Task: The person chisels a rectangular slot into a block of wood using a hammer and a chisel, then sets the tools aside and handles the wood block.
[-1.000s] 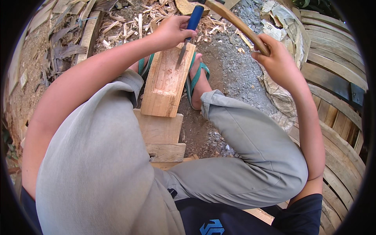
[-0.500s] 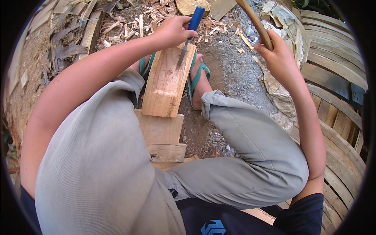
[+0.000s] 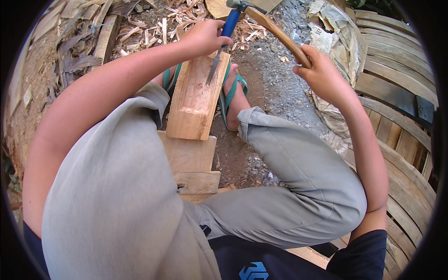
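Observation:
My left hand [image 3: 208,38] is closed round the blue handle of a chisel [image 3: 229,25]. Its steel blade slants down into the shallow hollow of a wooden block [image 3: 191,123], and the tip touches the hollow's floor near the right wall. My right hand [image 3: 322,74] grips a hammer [image 3: 275,32] by the lower end of its wooden handle. The metal hammer head reaches across to the top of the chisel handle and looks to be on it. Lying lengthwise between my feet, the block rests partly on a flat board [image 3: 189,151].
Wood chips [image 3: 163,23] litter the ground beyond the block. My sandalled feet [image 3: 235,91] flank it closely. Gravel [image 3: 280,88] and a crumpled sack [image 3: 331,42] lie to the right, beside a slatted wooden structure [image 3: 396,60]. Scrap planks [image 3: 109,39] are at left.
The hammer has swung down and to the left, bringing its head into view at the chisel's top. My right hand has moved slightly left and down; the chisel and block sit slightly further left.

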The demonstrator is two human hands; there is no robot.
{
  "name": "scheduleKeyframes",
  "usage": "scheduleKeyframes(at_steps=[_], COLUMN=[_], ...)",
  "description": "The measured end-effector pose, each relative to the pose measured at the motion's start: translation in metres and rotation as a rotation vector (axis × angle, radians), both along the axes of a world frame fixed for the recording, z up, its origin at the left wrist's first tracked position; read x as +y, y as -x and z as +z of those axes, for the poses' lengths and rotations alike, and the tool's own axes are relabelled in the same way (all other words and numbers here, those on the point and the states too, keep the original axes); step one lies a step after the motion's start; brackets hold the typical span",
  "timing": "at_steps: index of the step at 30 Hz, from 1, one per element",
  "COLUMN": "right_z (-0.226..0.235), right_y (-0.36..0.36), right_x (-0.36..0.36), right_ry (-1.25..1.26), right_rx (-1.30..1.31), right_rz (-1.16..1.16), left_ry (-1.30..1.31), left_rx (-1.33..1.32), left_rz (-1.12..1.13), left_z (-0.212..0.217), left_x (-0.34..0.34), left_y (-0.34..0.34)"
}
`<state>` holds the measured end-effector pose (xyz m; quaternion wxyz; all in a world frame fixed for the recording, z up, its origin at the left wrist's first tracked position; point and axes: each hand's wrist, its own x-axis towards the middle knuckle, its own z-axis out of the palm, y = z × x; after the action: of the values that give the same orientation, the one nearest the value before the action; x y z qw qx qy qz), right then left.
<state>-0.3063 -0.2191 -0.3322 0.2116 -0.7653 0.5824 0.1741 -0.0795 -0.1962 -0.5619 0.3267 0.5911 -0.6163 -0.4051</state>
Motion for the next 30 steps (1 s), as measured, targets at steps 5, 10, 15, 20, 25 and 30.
scheduleKeyframes(at_steps=[5,10,15,20,25,30], right_z=[0.011,0.015,0.027,-0.002,0.002,0.005], right_y=[-0.011,-0.014,-0.016,-0.014,-0.013,-0.021], right_x=[-0.006,-0.005,-0.013,-0.007,-0.006,-0.009], right_ry=[0.082,-0.146,0.002,0.148,-0.114,0.1], right_rx=[-0.077,0.044,-0.108,-0.229,0.019,-0.099], right_rz=[-0.175,-0.063,-0.276,-0.355,-0.11,-0.198], left_ry=[-0.038,-0.067,-0.084,-0.059,-0.071,-0.069], left_rx=[-0.006,-0.03,-0.018,-0.046,-0.017,-0.05], left_rz=[-0.012,-0.007,-0.026,-0.039,-0.014,-0.04], left_z=[0.002,0.003,0.004,0.007,0.011,0.005], left_x=[0.001,0.002,0.001,0.0,0.004,0.001], left_y=[0.001,0.001,0.001,0.002,0.004,0.005])
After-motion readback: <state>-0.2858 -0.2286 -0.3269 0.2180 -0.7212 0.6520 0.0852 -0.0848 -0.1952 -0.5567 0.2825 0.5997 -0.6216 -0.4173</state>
